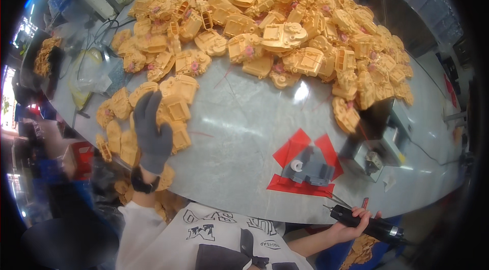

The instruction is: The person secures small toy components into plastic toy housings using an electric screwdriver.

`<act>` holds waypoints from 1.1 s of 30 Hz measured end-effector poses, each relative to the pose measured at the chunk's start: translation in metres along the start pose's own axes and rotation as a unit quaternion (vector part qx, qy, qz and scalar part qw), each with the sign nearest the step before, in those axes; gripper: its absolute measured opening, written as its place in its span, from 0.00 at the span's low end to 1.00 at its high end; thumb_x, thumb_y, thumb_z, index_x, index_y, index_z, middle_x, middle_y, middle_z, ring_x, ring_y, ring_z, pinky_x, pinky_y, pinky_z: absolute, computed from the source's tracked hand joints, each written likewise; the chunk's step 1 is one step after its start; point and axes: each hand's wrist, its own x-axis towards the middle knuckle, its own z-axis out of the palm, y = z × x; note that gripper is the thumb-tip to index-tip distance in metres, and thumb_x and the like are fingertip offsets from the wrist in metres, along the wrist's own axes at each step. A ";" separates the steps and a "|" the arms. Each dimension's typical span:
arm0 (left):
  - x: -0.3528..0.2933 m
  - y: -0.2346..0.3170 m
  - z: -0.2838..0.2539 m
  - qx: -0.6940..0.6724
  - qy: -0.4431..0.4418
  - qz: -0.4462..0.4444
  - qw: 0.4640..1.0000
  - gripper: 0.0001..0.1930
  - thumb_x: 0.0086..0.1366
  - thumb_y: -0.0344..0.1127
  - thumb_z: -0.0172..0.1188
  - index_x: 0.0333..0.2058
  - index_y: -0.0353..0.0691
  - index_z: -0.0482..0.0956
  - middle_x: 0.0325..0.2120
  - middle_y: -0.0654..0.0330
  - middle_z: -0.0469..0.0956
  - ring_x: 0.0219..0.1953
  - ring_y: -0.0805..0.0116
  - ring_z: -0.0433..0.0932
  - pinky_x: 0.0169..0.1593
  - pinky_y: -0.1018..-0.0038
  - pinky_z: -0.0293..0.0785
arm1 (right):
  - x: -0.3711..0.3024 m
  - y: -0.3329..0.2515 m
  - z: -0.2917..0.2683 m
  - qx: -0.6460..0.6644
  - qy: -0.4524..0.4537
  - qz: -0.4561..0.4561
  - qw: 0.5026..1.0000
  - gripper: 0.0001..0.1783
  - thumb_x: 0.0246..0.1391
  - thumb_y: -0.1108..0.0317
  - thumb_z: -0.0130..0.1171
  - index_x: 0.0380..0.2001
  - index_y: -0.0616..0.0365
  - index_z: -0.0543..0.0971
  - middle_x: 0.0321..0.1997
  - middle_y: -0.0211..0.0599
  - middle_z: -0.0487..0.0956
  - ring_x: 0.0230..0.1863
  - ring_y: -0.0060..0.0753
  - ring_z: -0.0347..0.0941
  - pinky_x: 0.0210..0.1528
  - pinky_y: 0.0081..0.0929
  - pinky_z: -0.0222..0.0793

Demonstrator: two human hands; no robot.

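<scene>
My left hand (151, 130), in a dark grey glove with a black watch at the wrist, reaches with spread fingers over a cluster of yellow-orange moulded plastic parts (173, 102) at the table's near left; it holds nothing. My right hand (351, 224), bare, grips a black electric screwdriver (372, 225) just below the table's front edge. A large heap of the same yellow parts (285, 31) covers the far half of the table.
A grey fixture (309, 167) sits on red tape marks near the front. A grey metal box device (379, 148) stands to its right. Plastic bags and cables (89, 69) lie at the far left. More yellow parts (361, 249) lie below the table's front edge.
</scene>
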 end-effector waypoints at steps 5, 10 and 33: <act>0.101 0.001 0.053 0.071 -0.187 0.030 0.979 0.27 0.49 0.35 0.57 0.51 0.44 0.69 0.51 0.48 0.67 0.55 0.51 0.64 0.57 0.62 0.61 | -0.004 -0.002 -0.006 0.017 0.046 -0.004 0.999 0.23 0.53 0.72 0.48 0.53 0.60 0.59 0.21 0.28 0.62 0.22 0.20 0.58 0.33 0.23 0.59; 0.138 -0.028 0.109 0.141 -0.290 -0.061 0.945 0.33 0.42 0.40 0.63 0.52 0.46 0.67 0.45 0.47 0.71 0.48 0.51 0.71 0.51 0.64 0.68 | -0.007 -0.011 -0.010 0.027 0.032 -0.024 0.999 0.23 0.52 0.73 0.48 0.52 0.59 0.60 0.22 0.28 0.63 0.22 0.20 0.58 0.32 0.22 0.58; -0.035 0.206 0.097 -0.383 -0.407 -0.137 0.818 0.29 0.45 0.40 0.67 0.43 0.37 0.64 0.37 0.55 0.73 0.43 0.66 0.74 0.46 0.72 0.71 | -0.013 -0.017 -0.063 0.012 0.121 0.001 0.993 0.08 0.55 0.69 0.48 0.23 0.58 0.68 0.20 0.31 0.64 0.26 0.25 0.60 0.37 0.25 0.60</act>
